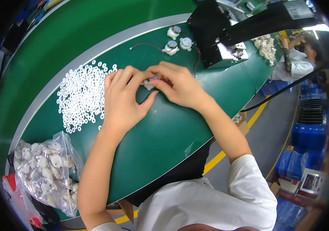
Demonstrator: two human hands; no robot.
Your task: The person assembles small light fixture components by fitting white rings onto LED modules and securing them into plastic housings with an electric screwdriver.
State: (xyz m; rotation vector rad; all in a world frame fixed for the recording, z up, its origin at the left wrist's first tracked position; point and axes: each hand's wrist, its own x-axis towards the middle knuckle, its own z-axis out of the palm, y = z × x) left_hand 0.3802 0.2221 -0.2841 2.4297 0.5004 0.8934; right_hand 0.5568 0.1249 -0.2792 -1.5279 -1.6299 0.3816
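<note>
Both of my hands meet over the green work table. My left hand and my right hand pinch a small white motor part between their fingertips; most of it is hidden by the fingers. Just left of my left hand lies a spread pile of small white rings. Three finished small white motors with thin red wires sit on the table beyond my hands.
A clear plastic bag of white motor parts lies at the near left edge. A black machine stands behind the motors. Another person in white works at the far right beside a heap of white parts. Blue crates stand on the floor.
</note>
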